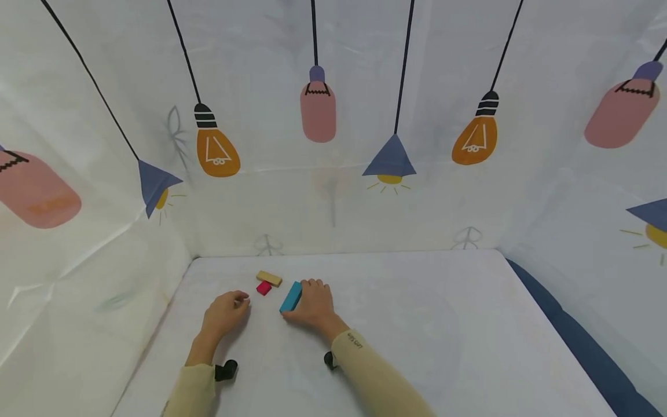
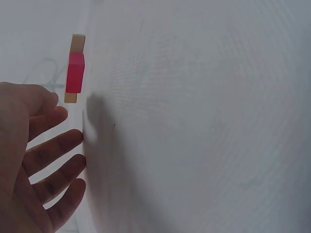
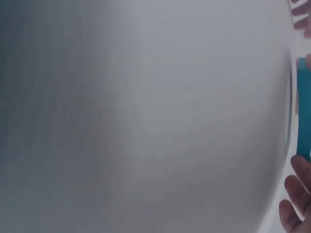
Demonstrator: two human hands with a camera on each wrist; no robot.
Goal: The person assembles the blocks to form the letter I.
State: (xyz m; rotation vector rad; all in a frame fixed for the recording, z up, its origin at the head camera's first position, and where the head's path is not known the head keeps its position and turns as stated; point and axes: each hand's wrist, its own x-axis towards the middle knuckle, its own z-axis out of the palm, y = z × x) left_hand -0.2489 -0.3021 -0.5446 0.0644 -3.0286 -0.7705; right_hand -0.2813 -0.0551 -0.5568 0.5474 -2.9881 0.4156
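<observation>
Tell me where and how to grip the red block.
I'd pinch the red block across its left and right sides, lowering the left hand from above on the near side. Those sides look free, while the tan block lies close behind it. That hand is nearest and holds nothing; the block's small size likely suits a light pinch.

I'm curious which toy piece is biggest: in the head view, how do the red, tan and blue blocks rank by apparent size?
1. Blue block, though partly hidden and seemingly nearer the camera
2. Tan block
3. Red block, clearly shorter than both
</observation>
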